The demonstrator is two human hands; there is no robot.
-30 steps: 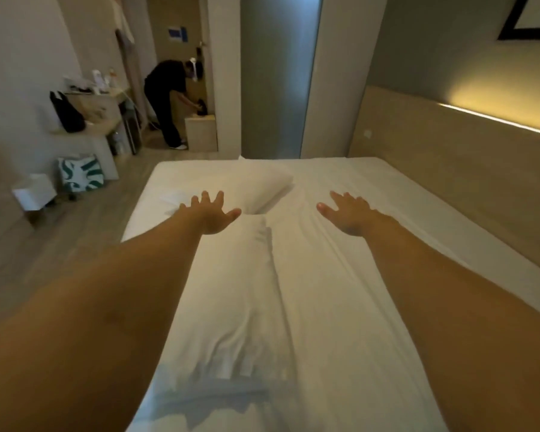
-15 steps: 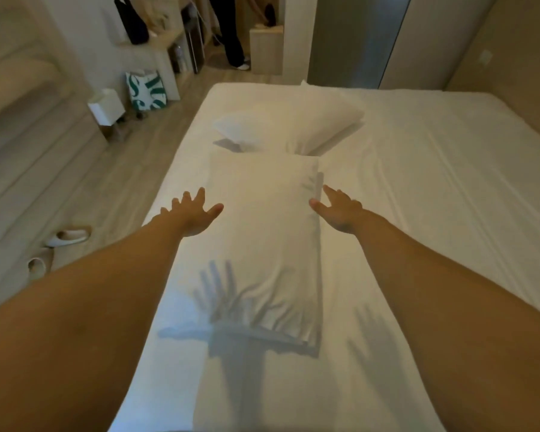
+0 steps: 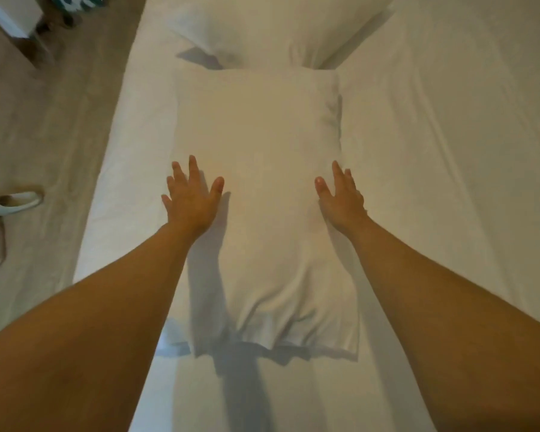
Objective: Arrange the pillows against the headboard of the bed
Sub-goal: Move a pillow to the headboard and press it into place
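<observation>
To your left, pale slippers (image 3: 11, 203) lie on the wooden floor (image 3: 53, 126). A white box (image 3: 11, 12) sits at the far left corner.

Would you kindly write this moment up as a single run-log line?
left hand: open, on near white rectangular fabric pillow | right hand: open, at its right edge | second white pillow: beyond, untouched | headboard: out of view
</observation>
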